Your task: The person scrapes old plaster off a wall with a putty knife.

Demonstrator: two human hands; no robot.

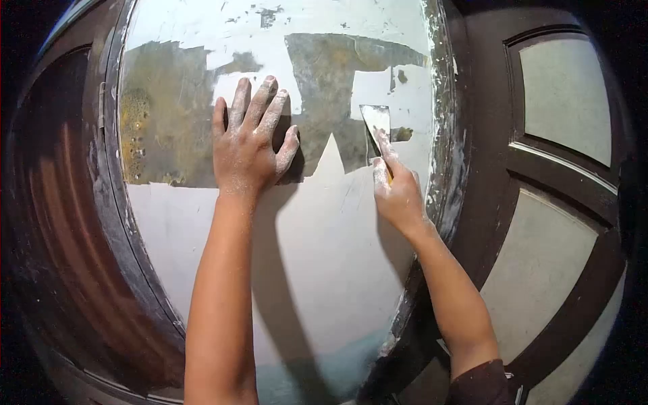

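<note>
The left hand (250, 152) lay spread-fingered against the flat, patchy white-and-grey panel (331, 216). Apart from it, the right hand (401, 187) was clamped on a flared metal scraper (378, 119) near the panel's right edge.

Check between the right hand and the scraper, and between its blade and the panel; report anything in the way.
Nothing visible stands in the way. The right hand grips the scraper, whose blade is at the panel; contact is hard to tell. The left hand is spread out to its left, clear of it.
</note>
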